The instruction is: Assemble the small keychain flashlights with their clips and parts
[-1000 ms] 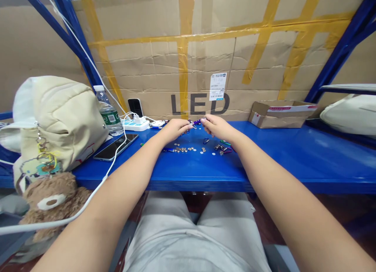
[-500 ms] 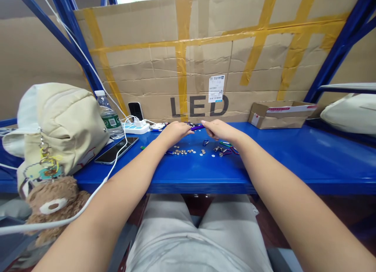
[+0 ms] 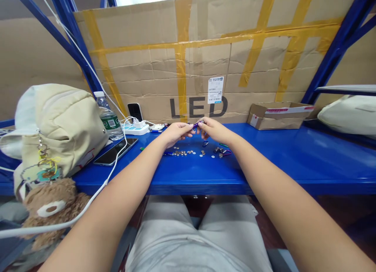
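Over the far part of the blue tabletop, my left hand [image 3: 178,133] and my right hand [image 3: 213,130] meet at a slim purple tube [image 3: 196,125]. Fingers of both hands pinch it, one hand at each end; its exact kind is too small to tell. Nearer to me lie several small round silver discs like button cells [image 3: 179,153]. To their left is a blue pen-like tube [image 3: 168,153], partly behind my left wrist. Below my right hand lie a blue carabiner [image 3: 205,144], a purple carabiner [image 3: 226,152] and small dark metal pieces [image 3: 217,149].
A cream bag [image 3: 61,123] with a teddy bear charm [image 3: 49,209] stands at left, beside a water bottle [image 3: 108,117], a phone [image 3: 116,151] and a white power strip [image 3: 135,128]. A white cable [image 3: 96,191] crosses my left forearm. An open cardboard box [image 3: 280,117] sits at back right.
My hands have turned and drawn closer around the purple tube, and more of their fingers show. My right hand has shifted slightly left, and the view has moved a little.
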A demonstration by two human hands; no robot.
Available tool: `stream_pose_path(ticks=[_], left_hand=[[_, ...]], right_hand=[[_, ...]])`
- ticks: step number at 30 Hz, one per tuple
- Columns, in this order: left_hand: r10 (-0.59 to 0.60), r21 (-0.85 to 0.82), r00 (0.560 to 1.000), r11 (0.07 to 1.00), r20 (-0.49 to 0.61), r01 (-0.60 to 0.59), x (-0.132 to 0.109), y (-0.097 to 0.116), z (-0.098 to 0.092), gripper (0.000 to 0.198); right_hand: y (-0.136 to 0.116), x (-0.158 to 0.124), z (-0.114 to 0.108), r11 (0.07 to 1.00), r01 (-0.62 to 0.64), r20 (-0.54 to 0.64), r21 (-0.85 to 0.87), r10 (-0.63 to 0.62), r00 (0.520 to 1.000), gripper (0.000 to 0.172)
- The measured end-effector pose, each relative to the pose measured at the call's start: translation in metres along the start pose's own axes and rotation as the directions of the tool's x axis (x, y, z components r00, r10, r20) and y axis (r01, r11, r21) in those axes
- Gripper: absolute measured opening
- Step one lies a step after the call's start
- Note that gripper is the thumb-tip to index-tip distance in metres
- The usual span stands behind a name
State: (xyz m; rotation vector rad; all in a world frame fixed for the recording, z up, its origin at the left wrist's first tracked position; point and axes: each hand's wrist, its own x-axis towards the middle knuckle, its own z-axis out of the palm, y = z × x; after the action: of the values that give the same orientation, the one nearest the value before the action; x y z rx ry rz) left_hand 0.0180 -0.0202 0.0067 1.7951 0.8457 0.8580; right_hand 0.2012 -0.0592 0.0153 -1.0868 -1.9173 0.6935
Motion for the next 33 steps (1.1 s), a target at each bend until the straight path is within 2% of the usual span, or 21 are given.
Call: stream_pose_path(ticks=[5,14,18,23,33], left_hand=[[-0.026,-0.025,0.999,0.999,0.031,0.027,-0.001,-0.0022,-0.0008,0.041],[0.147,0.222,0.989,0.965,-0.003,-0.143,-0.0022,0.0016,0.0016,0.034],[0.157,0.283,0.987,0.947,0.013,-0.155,-0.003,0.0019,0.0013,0.034],[0.188,0.331,0.979,0.921,0.083,-0.205,-0.0036,0.0031,0.0012,0.037],[0.201,0.355,0.978,0.911,0.065,-0.21,-0.0026,0.0012,-0.0004,0.035]], right_hand=[[0.0061,0.001,0.0014,1.0,0.01,0.062,-0.012,-0.01,0.998,0.013],[0.002,-0.0017,0.0023,0.996,0.012,0.057,-0.086,-0.007,0.998,0.014],[0.0038,-0.0006,0.003,0.996,0.016,0.055,-0.092,-0.011,0.998,0.011],[0.0054,0.0008,0.0034,0.996,0.041,0.084,-0.074,-0.035,0.996,0.016],[0.0032,-0.0015,0.0017,0.998,-0.062,0.098,0.001,0.062,0.993,0.028]])
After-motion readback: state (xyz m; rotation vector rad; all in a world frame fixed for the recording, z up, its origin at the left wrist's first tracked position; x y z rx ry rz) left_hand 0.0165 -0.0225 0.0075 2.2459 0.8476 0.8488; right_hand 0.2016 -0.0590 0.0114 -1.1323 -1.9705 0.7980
